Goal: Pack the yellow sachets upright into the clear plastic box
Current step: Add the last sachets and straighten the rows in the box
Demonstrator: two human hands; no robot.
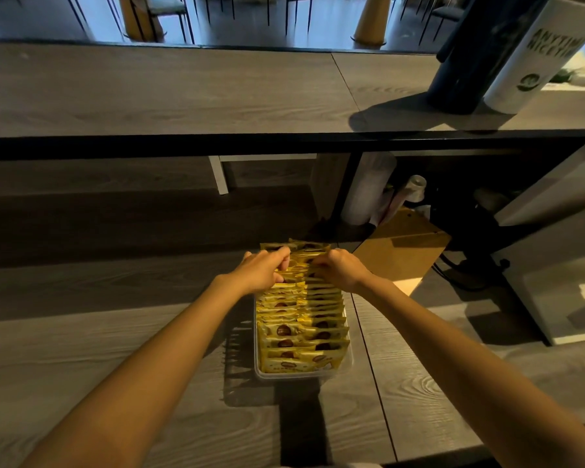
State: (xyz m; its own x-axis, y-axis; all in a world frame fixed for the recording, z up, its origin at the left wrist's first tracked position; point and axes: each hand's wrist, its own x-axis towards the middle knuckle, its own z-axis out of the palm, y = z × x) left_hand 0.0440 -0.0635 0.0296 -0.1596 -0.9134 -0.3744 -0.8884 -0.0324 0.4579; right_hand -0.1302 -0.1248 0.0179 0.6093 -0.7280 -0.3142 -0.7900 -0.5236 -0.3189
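yellow sachets [301,327] upright in 2 tight rows, brown print | clear plastic box [304,373] nearly full | left hand [262,270] and right hand [340,268] both pinching far-end packets

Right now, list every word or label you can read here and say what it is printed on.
"ANYTIM", end cut off: white cylinder on the upper counter.
"NICETIM", blurred, uncertain: line beneath, same cylinder.
Print on the yellow sachets: too small to read.

White cylinder [534,62] reads "ANYTIM…" (cut off); print on sachets [301,332] unreadable
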